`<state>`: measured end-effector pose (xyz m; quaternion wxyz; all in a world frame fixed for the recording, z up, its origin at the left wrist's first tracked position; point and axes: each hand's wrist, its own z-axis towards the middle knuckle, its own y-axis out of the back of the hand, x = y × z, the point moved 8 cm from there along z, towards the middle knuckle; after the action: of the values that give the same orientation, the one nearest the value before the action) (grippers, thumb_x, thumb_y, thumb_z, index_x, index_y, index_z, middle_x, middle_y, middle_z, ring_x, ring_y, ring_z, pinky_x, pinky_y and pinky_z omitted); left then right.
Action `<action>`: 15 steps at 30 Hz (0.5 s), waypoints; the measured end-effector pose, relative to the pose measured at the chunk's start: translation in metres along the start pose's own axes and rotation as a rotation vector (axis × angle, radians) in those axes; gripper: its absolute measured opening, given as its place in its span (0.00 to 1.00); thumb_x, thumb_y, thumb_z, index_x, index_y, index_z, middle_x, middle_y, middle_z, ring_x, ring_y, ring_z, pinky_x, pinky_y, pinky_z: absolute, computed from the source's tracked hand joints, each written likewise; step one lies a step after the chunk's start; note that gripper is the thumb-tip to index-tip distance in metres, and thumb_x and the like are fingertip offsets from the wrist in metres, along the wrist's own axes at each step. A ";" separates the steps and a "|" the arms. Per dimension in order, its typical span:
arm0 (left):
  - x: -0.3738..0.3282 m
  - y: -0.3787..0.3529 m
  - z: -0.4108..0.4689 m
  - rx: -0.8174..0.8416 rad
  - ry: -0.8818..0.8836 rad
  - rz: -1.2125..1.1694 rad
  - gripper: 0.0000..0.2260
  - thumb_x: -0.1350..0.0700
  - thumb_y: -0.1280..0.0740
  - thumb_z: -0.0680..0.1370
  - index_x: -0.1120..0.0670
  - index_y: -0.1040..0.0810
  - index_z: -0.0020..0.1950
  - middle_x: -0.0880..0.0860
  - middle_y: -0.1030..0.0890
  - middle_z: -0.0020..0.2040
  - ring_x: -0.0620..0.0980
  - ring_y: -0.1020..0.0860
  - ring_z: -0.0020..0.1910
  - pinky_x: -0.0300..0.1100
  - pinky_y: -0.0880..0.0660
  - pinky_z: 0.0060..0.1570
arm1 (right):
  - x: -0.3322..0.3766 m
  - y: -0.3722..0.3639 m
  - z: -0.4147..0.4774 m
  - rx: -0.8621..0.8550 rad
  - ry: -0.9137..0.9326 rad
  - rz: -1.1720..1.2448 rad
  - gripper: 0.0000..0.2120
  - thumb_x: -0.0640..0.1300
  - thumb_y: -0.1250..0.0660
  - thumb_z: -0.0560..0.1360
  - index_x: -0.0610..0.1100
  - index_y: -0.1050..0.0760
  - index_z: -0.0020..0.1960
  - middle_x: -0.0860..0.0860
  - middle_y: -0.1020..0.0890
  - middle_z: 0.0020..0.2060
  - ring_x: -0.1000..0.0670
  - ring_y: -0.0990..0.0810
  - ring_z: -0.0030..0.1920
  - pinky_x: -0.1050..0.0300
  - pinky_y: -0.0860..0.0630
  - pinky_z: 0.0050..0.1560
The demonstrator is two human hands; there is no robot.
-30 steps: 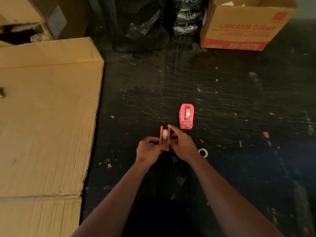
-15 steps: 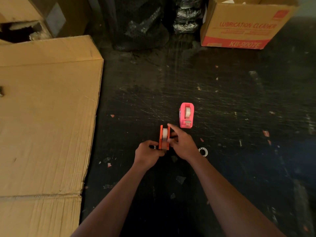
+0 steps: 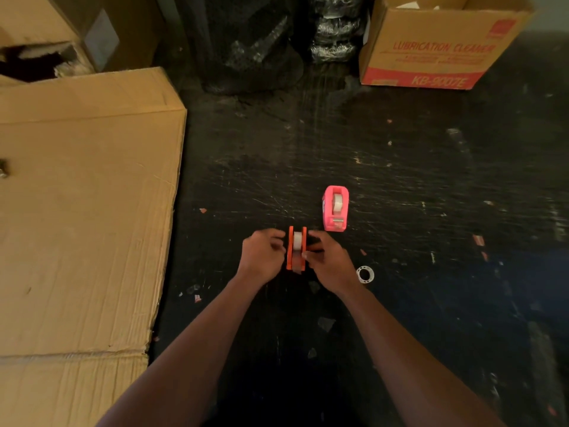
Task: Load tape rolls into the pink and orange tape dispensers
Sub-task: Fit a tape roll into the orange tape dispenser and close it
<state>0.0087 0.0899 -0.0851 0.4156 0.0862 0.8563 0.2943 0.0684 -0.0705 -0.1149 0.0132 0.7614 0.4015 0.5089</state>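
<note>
An orange tape dispenser (image 3: 296, 248) stands on the dark floor with a pale tape roll (image 3: 297, 240) seated between its two side walls. My left hand (image 3: 261, 253) presses against its left wall with curled fingers. My right hand (image 3: 328, 259) holds its right wall, thumb and fingers on the rim. Just beyond, to the right, a pink tape dispenser (image 3: 336, 208) stands alone with a tape roll (image 3: 337, 204) inside it.
A small white plastic ring (image 3: 365, 274) lies on the floor right of my right wrist. Flattened cardboard (image 3: 83, 211) covers the left side. A "Lubrication Cleaner" carton (image 3: 437, 44) sits at the far right, with dark wrapped bundles (image 3: 246, 41) beside it. Paper scraps dot the floor.
My left hand has shifted up along the orange dispenser's left wall. My right hand stays on the right wall. The pink dispenser has not moved.
</note>
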 end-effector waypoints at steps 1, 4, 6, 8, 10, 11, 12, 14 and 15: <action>-0.001 -0.004 0.002 0.026 -0.001 -0.015 0.19 0.67 0.33 0.80 0.55 0.21 0.70 0.54 0.16 0.62 0.48 0.17 0.61 0.43 0.20 0.61 | -0.002 0.000 0.000 -0.010 -0.006 0.013 0.20 0.40 0.31 0.81 0.51 0.26 0.72 0.50 0.15 0.62 0.50 0.17 0.63 0.45 0.19 0.65; 0.002 -0.015 0.006 0.084 -0.003 -0.062 0.19 0.67 0.33 0.80 0.53 0.21 0.70 0.54 0.15 0.62 0.49 0.16 0.60 0.50 0.18 0.62 | -0.006 -0.002 -0.003 -0.020 -0.021 0.064 0.13 0.39 0.32 0.82 0.50 0.21 0.63 0.52 0.14 0.55 0.53 0.15 0.57 0.44 0.17 0.61; 0.005 -0.016 0.007 0.075 -0.008 -0.114 0.19 0.67 0.33 0.80 0.52 0.20 0.69 0.52 0.14 0.60 0.48 0.15 0.57 0.46 0.17 0.57 | -0.007 -0.003 -0.003 -0.027 -0.031 0.102 0.12 0.39 0.34 0.82 0.51 0.20 0.62 0.52 0.14 0.54 0.53 0.15 0.56 0.44 0.16 0.60; 0.006 -0.015 0.010 0.053 -0.011 -0.156 0.19 0.67 0.33 0.80 0.53 0.20 0.69 0.52 0.14 0.59 0.47 0.15 0.57 0.43 0.17 0.55 | -0.006 -0.005 0.002 -0.040 -0.036 0.129 0.11 0.39 0.34 0.82 0.52 0.20 0.60 0.52 0.14 0.54 0.52 0.14 0.56 0.43 0.16 0.60; 0.008 -0.012 0.015 0.031 0.005 -0.212 0.20 0.68 0.33 0.80 0.53 0.20 0.69 0.53 0.14 0.59 0.48 0.15 0.56 0.48 0.16 0.56 | -0.002 -0.006 0.007 -0.055 -0.037 0.126 0.11 0.39 0.34 0.82 0.54 0.20 0.58 0.53 0.13 0.53 0.52 0.13 0.55 0.43 0.16 0.60; 0.007 -0.011 0.020 0.024 0.014 -0.245 0.20 0.69 0.34 0.80 0.53 0.20 0.70 0.53 0.14 0.58 0.48 0.14 0.54 0.50 0.16 0.56 | 0.000 -0.006 0.012 -0.068 -0.031 0.119 0.11 0.39 0.33 0.82 0.54 0.19 0.57 0.53 0.13 0.52 0.52 0.13 0.55 0.43 0.16 0.59; 0.007 -0.009 0.026 0.018 0.026 -0.273 0.20 0.69 0.34 0.80 0.53 0.20 0.70 0.53 0.14 0.58 0.47 0.14 0.53 0.51 0.15 0.55 | 0.005 -0.005 0.018 -0.084 -0.023 0.108 0.11 0.40 0.33 0.82 0.54 0.19 0.57 0.54 0.13 0.52 0.53 0.13 0.54 0.43 0.16 0.59; 0.002 -0.007 0.035 0.016 0.041 -0.317 0.20 0.70 0.34 0.80 0.54 0.20 0.70 0.53 0.14 0.57 0.46 0.15 0.51 0.50 0.15 0.54 | 0.015 0.000 0.024 -0.123 -0.013 0.105 0.11 0.39 0.34 0.82 0.55 0.20 0.56 0.53 0.13 0.52 0.53 0.13 0.54 0.44 0.16 0.59; -0.001 -0.005 0.042 0.015 0.041 -0.327 0.20 0.70 0.34 0.80 0.54 0.20 0.70 0.53 0.14 0.57 0.46 0.15 0.51 0.50 0.15 0.55 | 0.019 0.002 0.029 -0.139 -0.012 0.105 0.11 0.39 0.34 0.83 0.54 0.20 0.57 0.52 0.13 0.53 0.52 0.14 0.54 0.45 0.16 0.59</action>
<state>0.0416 0.1034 -0.1076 0.4397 -0.0572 0.8694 0.2182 0.0952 -0.0486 -0.1130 0.0417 0.7817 0.3245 0.5309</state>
